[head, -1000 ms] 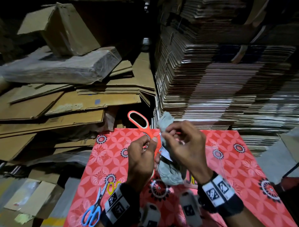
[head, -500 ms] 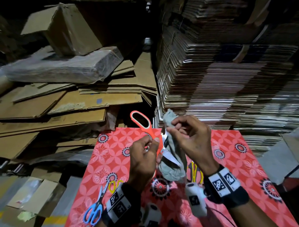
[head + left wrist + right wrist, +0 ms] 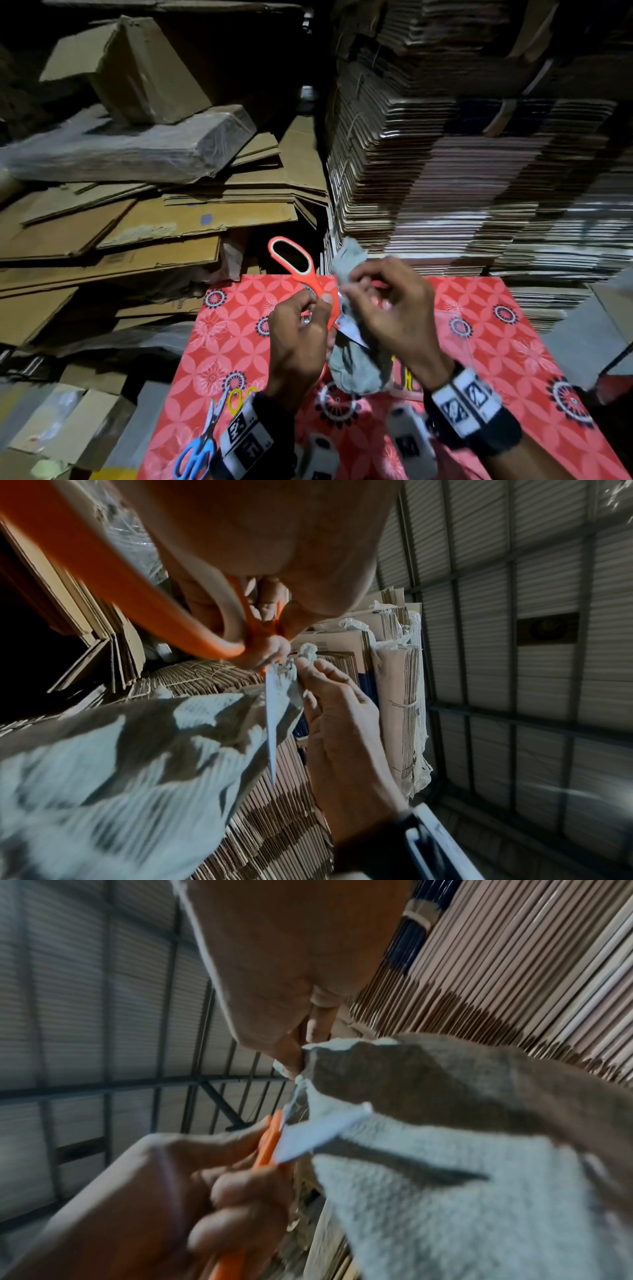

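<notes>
My left hand (image 3: 318, 305) grips orange-handled scissors (image 3: 294, 263) near the pivot, with one handle loop sticking up and away from me. Their steel blade (image 3: 272, 723) points down toward me. My right hand (image 3: 359, 291) pinches a grey towelling cloth (image 3: 356, 370) against the top of the blade, by the pivot. The cloth (image 3: 462, 1177) folds round the blade (image 3: 308, 1137) and hangs below both hands. Everything is held in the air above a red patterned mat (image 3: 479, 342). The cloth hides the blade tip in the head view.
Blue-handled scissors (image 3: 197, 452) lie on the mat's near left corner, with a yellow-handled pair (image 3: 243, 397) beside them. A tall stack of flat cardboard (image 3: 445, 171) rises behind the mat. Loose cardboard sheets (image 3: 137, 222), a wrapped bundle (image 3: 137, 147) and a box (image 3: 137, 68) pile up on the left.
My right hand slid the cloth a little up the blade and then back down, covering more of it now. The left hand has kept its hold on the scissors.
</notes>
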The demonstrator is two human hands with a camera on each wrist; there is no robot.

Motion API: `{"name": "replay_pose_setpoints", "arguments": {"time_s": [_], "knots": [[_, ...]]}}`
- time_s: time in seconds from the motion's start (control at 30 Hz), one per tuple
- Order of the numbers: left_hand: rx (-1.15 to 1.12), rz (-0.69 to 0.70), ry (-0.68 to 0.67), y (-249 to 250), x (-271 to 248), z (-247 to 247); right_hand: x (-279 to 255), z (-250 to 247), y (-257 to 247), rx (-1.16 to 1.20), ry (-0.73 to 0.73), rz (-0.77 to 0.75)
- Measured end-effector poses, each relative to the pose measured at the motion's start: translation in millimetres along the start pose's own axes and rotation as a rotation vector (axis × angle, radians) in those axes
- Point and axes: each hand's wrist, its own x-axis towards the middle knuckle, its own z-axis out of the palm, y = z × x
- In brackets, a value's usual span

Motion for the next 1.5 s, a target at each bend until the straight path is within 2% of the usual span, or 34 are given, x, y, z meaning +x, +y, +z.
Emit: {"name": "replay_pose_setpoints", "arguments": {"time_s": [0.1, 0.2, 0.27, 0.53, 0.97, 1.1, 1.33, 1.5], "knots": [[0.069, 0.067, 0.017, 5, 1, -2, -9, 0, 1, 0.071, -0.078, 0.001], [0.102, 0.047, 0.010, 3, 0, -3, 12, -9, 14, 0.075, 0.042, 0.072], [0.069, 0.022, -0.013, 1, -2, -4, 22, -14, 14, 0.159, 0.117, 0.144], [-0.041, 0.075, -0.036, 14, -4, -12, 36, -32, 10, 0.494, 0.216, 0.259], [-0.089, 0.092, 0.003, 26, -2, -9, 15, -42, 11, 0.447, 0.151, 0.317], [-0.102, 0.050, 0.049, 28, 0, -8, 4, -37, 17, 0.465, 0.136, 0.386], [-0.288, -0.169, 0.130, 26, 16, -14, -16, -18, 24, 0.489, 0.123, 0.566], [-0.364, -0.246, 0.145, 27, 17, -17, -26, -11, 21, 0.468, 0.004, 0.651]]}}
